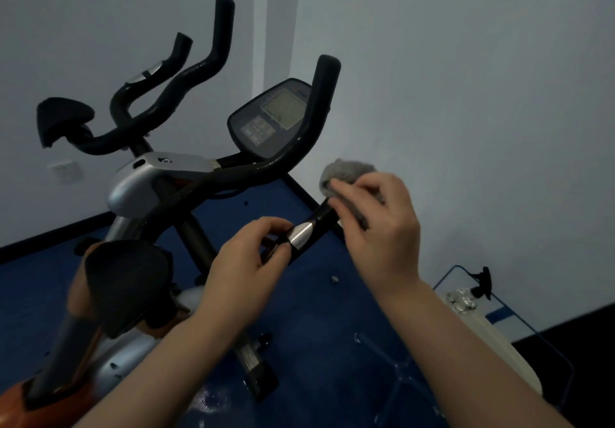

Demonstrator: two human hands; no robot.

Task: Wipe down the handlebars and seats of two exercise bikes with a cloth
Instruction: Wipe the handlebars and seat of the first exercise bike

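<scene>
The near bike's black handlebar (293,158) curves from an upright end at top centre down to a near grip (301,234) with a silver sensor band. My left hand (248,261) is closed around that near grip, just behind the band. My right hand (376,224) holds a grey cloth (346,171) bunched against the grip's end. The near bike's black seat (128,281) is at lower left. A second bike stands behind, with its handlebars (186,78) and seat (61,121) at upper left.
A console with a display (269,118) sits between the near handlebar's arms. White walls meet in a corner close behind. The floor is blue (316,328). A clear blue-edged container (499,321) with a white object stands at lower right.
</scene>
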